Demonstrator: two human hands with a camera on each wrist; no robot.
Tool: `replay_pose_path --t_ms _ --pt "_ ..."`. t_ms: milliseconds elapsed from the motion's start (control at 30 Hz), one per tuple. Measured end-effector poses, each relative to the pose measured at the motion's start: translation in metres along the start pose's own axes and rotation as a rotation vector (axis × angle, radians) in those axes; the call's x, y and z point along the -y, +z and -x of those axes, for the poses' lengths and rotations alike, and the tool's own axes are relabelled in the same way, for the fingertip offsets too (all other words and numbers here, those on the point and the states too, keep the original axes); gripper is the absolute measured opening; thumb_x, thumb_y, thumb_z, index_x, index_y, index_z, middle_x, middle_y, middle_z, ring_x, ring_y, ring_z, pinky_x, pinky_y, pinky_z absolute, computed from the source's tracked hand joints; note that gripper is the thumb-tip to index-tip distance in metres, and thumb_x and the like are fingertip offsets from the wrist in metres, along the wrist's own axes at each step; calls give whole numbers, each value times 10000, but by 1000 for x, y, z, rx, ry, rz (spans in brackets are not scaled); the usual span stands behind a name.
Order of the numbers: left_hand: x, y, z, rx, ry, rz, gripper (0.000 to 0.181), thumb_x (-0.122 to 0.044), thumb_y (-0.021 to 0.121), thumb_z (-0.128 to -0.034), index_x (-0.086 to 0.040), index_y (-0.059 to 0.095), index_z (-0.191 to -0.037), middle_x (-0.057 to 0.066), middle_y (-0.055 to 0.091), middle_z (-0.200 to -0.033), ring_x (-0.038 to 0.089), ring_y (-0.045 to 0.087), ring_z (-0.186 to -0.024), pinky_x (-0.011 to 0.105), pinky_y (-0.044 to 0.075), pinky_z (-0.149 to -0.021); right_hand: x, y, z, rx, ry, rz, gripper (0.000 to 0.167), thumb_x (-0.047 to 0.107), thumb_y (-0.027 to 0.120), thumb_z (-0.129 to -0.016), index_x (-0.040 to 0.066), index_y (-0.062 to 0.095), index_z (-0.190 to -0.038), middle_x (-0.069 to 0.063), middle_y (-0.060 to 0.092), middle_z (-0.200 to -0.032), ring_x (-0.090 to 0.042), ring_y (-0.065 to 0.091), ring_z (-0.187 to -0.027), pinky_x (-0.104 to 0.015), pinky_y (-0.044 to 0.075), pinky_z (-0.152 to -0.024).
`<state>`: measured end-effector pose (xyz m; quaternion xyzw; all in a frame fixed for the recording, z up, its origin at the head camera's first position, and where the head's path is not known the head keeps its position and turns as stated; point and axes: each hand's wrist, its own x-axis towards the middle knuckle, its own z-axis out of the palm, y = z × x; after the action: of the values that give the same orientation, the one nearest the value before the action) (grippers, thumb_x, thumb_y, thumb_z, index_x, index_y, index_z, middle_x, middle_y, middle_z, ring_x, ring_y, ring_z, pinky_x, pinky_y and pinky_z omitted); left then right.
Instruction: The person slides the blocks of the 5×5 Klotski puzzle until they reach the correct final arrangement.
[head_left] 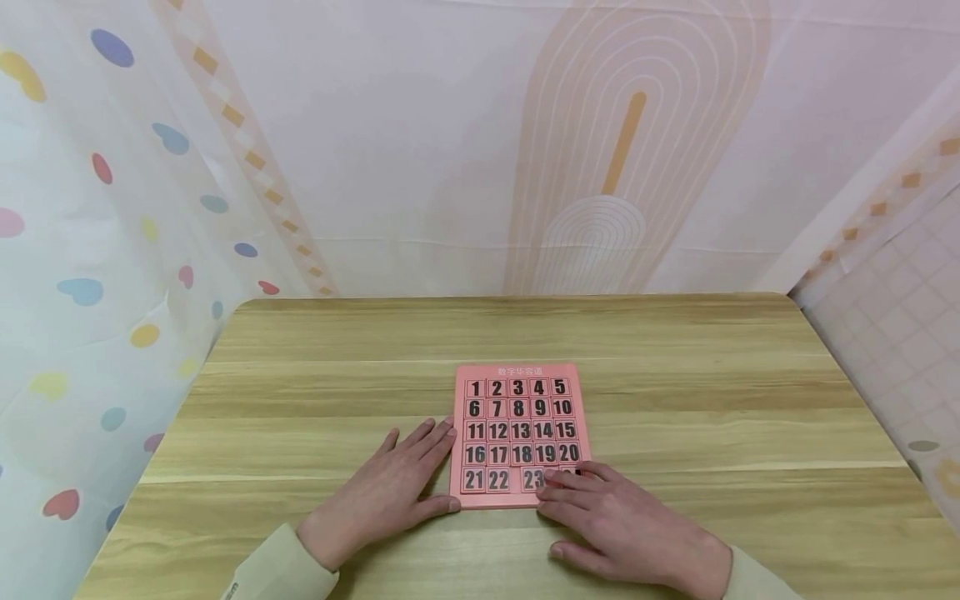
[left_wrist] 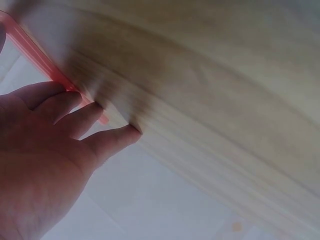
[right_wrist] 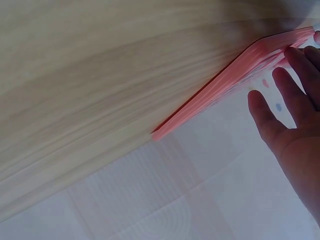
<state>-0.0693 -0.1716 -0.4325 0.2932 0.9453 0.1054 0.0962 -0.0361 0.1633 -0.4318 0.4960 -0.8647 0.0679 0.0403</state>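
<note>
A pink number sliding puzzle lies flat on the wooden table. Its rows run in order from 1 at the top left down to 20. In the bottom row, a gap separates tile 22 from tile 23, and the tile further right is mostly covered by fingers. Along the puzzle's left edge rests my left hand, fingers extended, thumb by the lower left corner. My right hand reaches over the lower right corner, its outstretched fingertips at tile 23 and the covered tile.
The wooden table extends around the puzzle on all sides. Behind it hangs a pale patterned cloth, and a cloth with coloured dots covers the left side.
</note>
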Motion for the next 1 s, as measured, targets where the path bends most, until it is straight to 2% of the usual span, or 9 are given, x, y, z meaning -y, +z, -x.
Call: replay_pose_path --t_ms 833,1000 --pt "0 0 0 -7 7 23 879 -629 603 -965 6 442 -1550 145 363 -1648 386 335 -1510 726 292 -1146 3 -1 -8 67 10 -57 465 478 484 -1083 185 661 -1397 32 624 -1443 -185 522 -1399 -521 437 -1131" --pt "0 0 0 -3 1 30 881 -630 605 -963 4 440 -1552 144 353 -1652 387 330 -1512 732 288 -1144 2 -1 -8 52 5 -52 458 478 503 -1075 184 671 -1383 34 635 -1428 -187 528 -1393 -521 442 -1127"
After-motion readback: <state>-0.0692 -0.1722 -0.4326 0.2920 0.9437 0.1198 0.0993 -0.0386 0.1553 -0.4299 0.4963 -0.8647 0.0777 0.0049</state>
